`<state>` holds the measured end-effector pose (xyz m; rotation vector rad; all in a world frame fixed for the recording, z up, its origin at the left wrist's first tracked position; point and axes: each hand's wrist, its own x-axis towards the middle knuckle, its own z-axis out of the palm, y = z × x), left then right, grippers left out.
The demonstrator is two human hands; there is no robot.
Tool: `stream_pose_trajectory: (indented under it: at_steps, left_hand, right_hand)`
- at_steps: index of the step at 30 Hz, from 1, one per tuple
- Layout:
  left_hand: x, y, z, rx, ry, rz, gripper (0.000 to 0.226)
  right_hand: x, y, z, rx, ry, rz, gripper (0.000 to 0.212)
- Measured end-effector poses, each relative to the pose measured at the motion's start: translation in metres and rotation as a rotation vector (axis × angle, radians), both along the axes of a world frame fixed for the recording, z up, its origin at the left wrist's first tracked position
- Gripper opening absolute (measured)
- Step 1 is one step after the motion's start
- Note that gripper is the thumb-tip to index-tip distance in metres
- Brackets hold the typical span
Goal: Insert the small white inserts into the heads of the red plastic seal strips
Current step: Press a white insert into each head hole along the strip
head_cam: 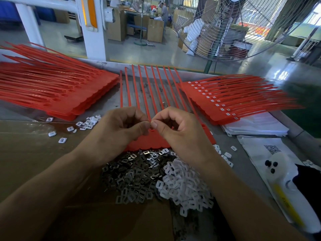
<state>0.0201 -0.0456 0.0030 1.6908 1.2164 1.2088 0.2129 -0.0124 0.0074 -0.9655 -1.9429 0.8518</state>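
Over the red strip sheet [152, 141], left hand [119, 126] and right hand [180, 129] pinch together; contents hidden.

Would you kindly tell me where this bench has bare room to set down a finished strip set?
Free: the brown cardboard left of the left hand, below the left red stack. Crowded: the metal clips and white inserts below both hands, and the right stack.

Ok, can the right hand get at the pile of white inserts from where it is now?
Probably yes. The white inserts lie heaped in the open on the table, just below the right hand, with nothing covering them. But its fingertips are pinched at the red strip head together with the left hand, so it must let go first.
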Motion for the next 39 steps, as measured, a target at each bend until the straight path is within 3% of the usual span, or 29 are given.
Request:
stream_pose_trajectory:
  at_steps: [5, 15, 39]
  left_hand:
    - [0.0008, -0.0014, 0.0011, 0.005, 0.002, 0.004, 0.029]
    - [0.0006, -0.0002, -0.0004, 0.008, 0.022, 0.018, 0.011]
    - [0.0009, -0.0004, -0.0011, 0.006, 0.050, 0.071, 0.024]
  right_hand:
    - [-0.0005, 0.0002, -0.0011, -0.006, -0.015, -0.006, 0.006]
    - [-0.0007, 0.0000, -0.0005, -0.006, -0.035, 0.009, 0.008]
    - [-0.0013, -0.0005, -0.0004, -0.035, -0.073, 0.016, 0.012]
